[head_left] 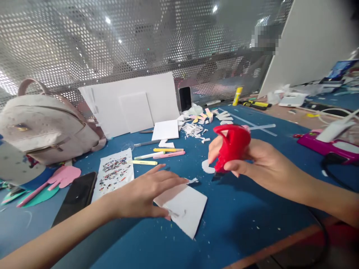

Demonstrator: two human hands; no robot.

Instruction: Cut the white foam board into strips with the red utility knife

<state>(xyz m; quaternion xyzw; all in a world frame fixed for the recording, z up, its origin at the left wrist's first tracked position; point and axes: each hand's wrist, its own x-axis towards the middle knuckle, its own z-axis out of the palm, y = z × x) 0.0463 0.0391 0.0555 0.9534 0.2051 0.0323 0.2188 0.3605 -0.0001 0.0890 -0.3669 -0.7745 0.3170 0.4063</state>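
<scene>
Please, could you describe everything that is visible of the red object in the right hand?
The red object looks like glossy plastic, with a loop at its upper left and an uneven lower-left edge. The right hand holds it tilted over the blue table, thumb in front. A dark part shows below it; whether they are joined is unclear.
</scene>
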